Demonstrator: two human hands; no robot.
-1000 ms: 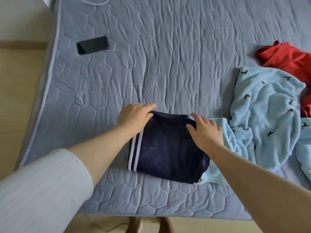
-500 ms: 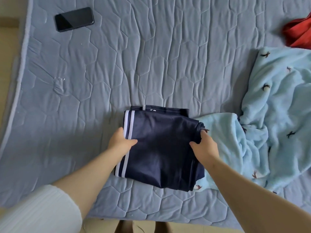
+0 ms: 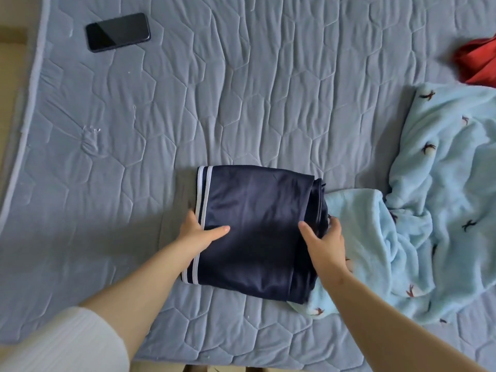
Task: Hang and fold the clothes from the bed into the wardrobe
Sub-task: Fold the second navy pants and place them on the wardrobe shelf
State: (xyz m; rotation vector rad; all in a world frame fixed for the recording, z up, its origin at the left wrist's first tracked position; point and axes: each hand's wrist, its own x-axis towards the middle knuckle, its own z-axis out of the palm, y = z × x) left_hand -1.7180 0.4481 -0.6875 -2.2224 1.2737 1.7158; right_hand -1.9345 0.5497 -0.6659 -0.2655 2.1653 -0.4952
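Bed bears phone, navy garment, fleece, red cloth.

I count three cloth items on the bed: one folded navy garment, one pale-blue fleece, one red garment. One phone. Two hands: left hand, right hand.

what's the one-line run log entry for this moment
navy garment: folded, on bed | left hand: grips striped edge | right hand: grips opposite edge | unfolded: light blue fleece, red garment
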